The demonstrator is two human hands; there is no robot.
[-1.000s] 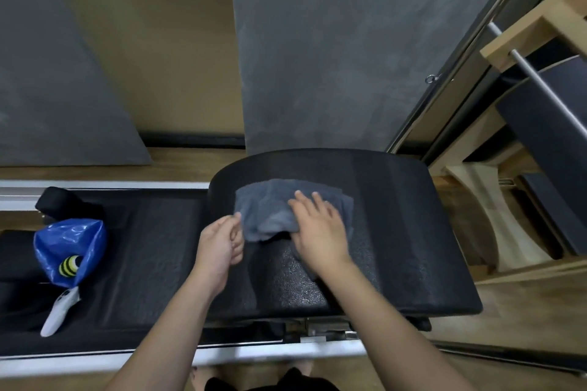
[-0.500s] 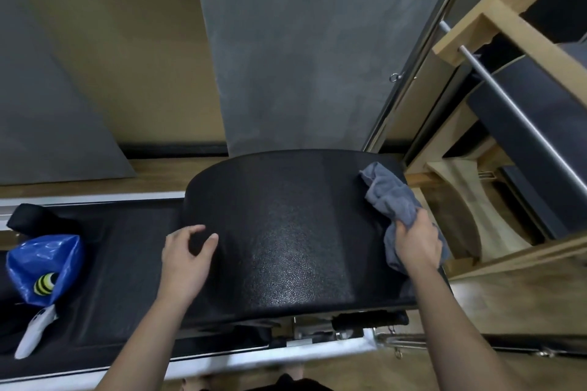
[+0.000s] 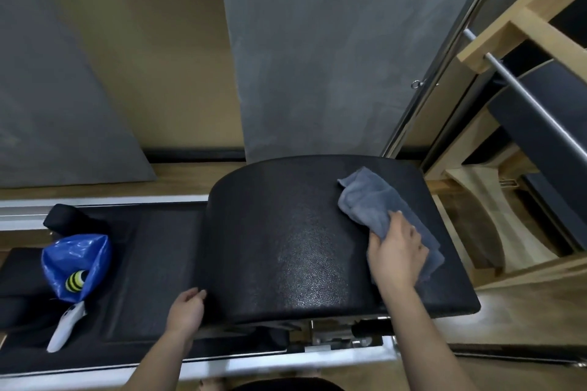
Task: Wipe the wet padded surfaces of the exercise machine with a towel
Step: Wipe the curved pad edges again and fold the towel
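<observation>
The flat black carriage pad (image 3: 165, 263) of the machine is seen running to the left, and the raised, curved black pad (image 3: 286, 232) is set over its right part; a glossy sheen, judged to be moisture, is shown on the middle of the curve. A blue bag (image 3: 76, 263) is lying on the flat pad at the far left, with a white spray bottle (image 3: 65, 327) just below it, well apart from the wiping. The grey towel (image 3: 371, 200) is bunched on the right side of the curved pad, 1 end spread toward the back edge. It is gripped by the right hand (image 3: 397, 257), whose fingers are curled over the cloth and pressed down on the pad. The left hand (image 3: 187, 305) is rested at the near left edge of the curved pad, fingers loosely bent and nothing held. The task is judged partly done. Because the towel is crumpled, narrow strokes may be made and wet strips left; a soaked cloth could merely smear water. On the slick curve the towel could slide off the right edge, and the flat pad could be overlooked
</observation>
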